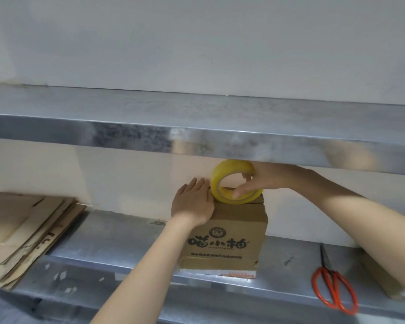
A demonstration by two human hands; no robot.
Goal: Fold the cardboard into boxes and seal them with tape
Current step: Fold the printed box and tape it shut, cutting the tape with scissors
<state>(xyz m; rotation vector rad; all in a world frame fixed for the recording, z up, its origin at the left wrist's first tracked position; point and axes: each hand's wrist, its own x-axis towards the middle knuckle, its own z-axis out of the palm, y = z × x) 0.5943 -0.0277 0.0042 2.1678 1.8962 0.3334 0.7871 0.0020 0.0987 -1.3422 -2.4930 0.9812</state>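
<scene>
The box [227, 242] stands upright on the steel worktop [117, 242], beneath a steel shelf [150, 127], with its top flaps folded down. The step in hand looks to be running tape along the top seam. The left grip [192, 203] lies flat with straight fingers, pressing the left part of the top. The right grip [260, 181] holds the tape roll [229, 167] on edge on the box top, fingers hooked through its core. Whether the tape's free end is already stuck down cannot be told. To do this well, the flat hand should hold the flaps flush and level while the roll is drawn straight along the seam. The strip should stay taut, run a little way down each side wall, and then be smoothed flat. The box is brown corrugated board, matte, printed with dark characters, and slightly ragged at its right corners, so it will dent under hard pressure. The tape is a glossy, translucent yellow ring. The worktop is brushed metal, slick enough that the box may slide. Orange-handled scissors [334, 286] lie well to the right, and a stack of flat cardboard [26, 225] sits to the left.
</scene>
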